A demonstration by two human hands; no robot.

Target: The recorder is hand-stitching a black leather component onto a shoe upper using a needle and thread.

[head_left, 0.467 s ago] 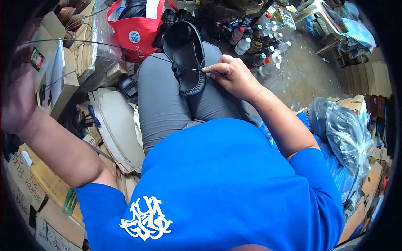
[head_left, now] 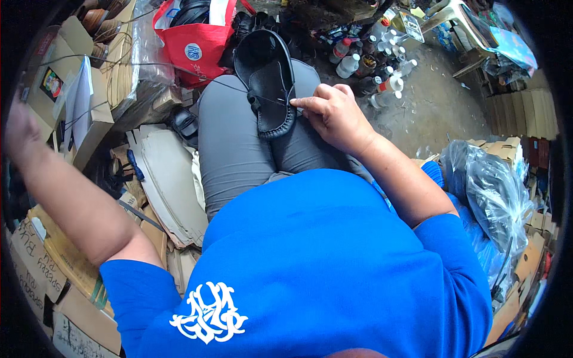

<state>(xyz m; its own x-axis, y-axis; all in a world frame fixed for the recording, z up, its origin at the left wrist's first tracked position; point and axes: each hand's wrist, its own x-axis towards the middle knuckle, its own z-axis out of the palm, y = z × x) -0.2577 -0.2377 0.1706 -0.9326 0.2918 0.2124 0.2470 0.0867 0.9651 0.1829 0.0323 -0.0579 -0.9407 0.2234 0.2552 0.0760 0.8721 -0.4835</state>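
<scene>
left of shoe [head_left: 271,89]: red bag [head_left: 212,45] holding black things, left hand [head_left: 22,130]; right: floor [head_left: 433,89], right hand [head_left: 337,116] near shoe's edge [head_left: 290,77]. can't tell either grip.

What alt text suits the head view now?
The right hand is at the rim of a black shoe resting on grey trousers; a dark thread runs left from the shoe, the blurred left hand at far left. Bottles crowd the floor, upper right.
</scene>
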